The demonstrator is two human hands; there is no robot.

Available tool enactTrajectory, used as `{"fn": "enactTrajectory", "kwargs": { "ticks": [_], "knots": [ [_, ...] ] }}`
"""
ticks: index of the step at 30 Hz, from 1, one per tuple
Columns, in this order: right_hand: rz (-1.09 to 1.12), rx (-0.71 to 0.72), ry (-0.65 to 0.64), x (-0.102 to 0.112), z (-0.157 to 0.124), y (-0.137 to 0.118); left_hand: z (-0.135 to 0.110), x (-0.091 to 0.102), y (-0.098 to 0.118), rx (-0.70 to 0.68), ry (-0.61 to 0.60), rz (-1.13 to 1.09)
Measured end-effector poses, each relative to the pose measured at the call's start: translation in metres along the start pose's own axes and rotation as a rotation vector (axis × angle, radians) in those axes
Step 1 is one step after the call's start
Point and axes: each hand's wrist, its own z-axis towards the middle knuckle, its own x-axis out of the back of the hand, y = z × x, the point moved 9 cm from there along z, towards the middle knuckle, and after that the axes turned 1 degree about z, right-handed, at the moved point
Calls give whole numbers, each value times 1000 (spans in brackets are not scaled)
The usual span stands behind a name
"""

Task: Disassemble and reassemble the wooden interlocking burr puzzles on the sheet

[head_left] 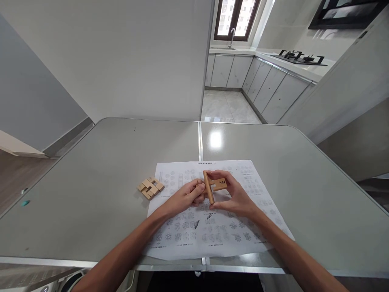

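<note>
Over the printed sheet, both my hands hold notched wooden puzzle pieces fitted across each other. My left hand is closed around the left end of one piece. With thumb and fingers, my right hand grips a crossing wooden puzzle piece by its two ends. A flat notched piece with a dark mark sticks out to the right of it, inside my right hand's grip. Left of the sheet lies a small group of wooden puzzle pieces, set close together on the table.
The grey folding table has a metal seam down its middle and a metal front edge. Small line drawings cover the sheet. Beyond the table are a white wall and a kitchen with a stove. A small teal object is at the far left.
</note>
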Motion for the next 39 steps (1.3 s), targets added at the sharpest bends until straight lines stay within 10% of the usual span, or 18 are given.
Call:
{"fn": "enactTrajectory", "kwargs": {
  "ticks": [39],
  "knots": [
    [79, -19, -12, -1, 1, -1, -1, -2, 3, -27, -57, 67]
  ]
}}
